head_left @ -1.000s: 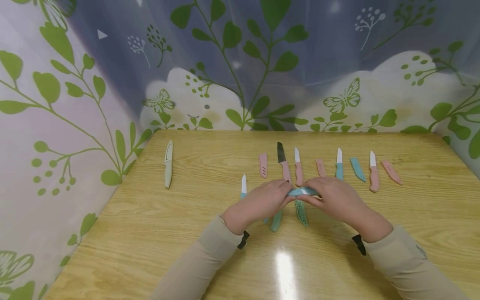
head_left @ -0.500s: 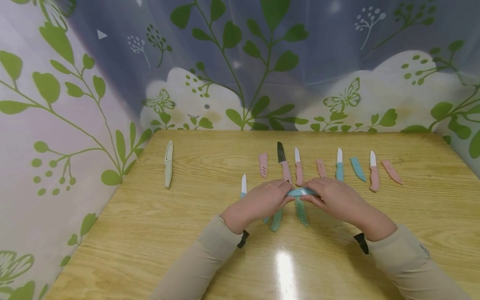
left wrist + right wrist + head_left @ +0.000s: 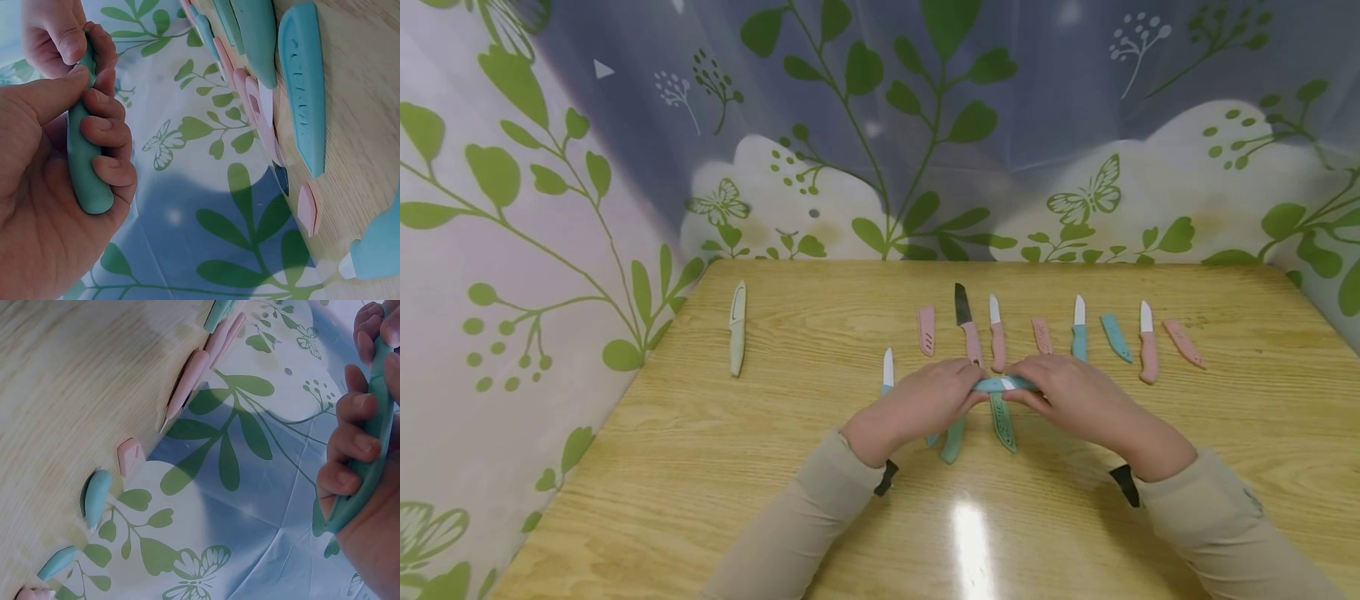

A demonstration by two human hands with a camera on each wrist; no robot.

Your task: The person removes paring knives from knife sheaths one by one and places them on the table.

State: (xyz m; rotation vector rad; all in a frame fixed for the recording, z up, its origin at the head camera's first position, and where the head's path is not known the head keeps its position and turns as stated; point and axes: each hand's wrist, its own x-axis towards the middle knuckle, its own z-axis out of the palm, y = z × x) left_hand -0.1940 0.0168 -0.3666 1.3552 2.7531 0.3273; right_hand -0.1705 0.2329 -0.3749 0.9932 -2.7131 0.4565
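My left hand [image 3: 917, 407] curls its fingers round the rounded teal handle of a small knife [image 3: 90, 178]. My right hand [image 3: 1078, 404] grips the teal knife sheath [image 3: 369, 469] at the other end. Between the hands, in the head view, handle and sheath lie in one line, level above the table, with a white patch near the right fingers. Below the hands are a green sheath [image 3: 1003, 427] with cut-out patterns and a green knife handle [image 3: 952, 443]. A blue-handled knife [image 3: 887, 368] with a white blade is partly hidden by the left hand.
Along the back of the wooden table [image 3: 820, 317] lie a black-bladed pink knife [image 3: 964, 312], other pink knives, a blue knife [image 3: 1078, 329], a blue sheath [image 3: 1116, 339] and several pink sheaths. A pale green sheathed knife [image 3: 737, 333] lies far left. A patterned curtain [image 3: 925, 125] hangs behind.
The right hand and forearm have shifted very slightly to the right. Both hands keep their hold on the knife and sheath; the things on the table stay put.
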